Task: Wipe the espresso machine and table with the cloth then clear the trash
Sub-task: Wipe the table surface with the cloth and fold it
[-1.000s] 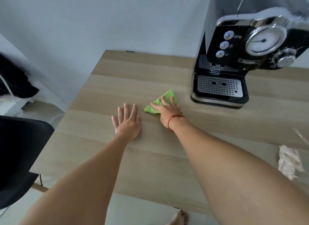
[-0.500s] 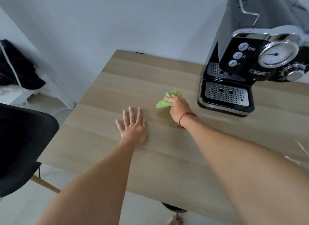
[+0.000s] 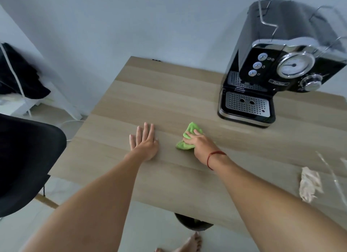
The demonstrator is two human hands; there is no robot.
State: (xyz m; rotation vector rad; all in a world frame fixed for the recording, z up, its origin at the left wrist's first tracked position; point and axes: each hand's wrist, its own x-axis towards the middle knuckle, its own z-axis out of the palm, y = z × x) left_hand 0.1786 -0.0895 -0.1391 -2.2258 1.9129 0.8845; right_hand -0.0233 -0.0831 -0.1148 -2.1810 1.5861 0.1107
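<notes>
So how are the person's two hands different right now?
The left hand lies flat and empty, fingers spread; the right hand curls over a green cloth. Only the right wrist wears a red string. Both rest on the wooden table.

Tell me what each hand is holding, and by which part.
The right hand presses the green cloth to the table, fingers across its bunched middle, both ends sticking out. The left hand holds nothing; it lies flat on the table.

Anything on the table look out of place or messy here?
Yes: a crumpled paper scrap and a clear plastic wrapper lie loose near the table edge, right of the right hand wiping with the green cloth.
</notes>
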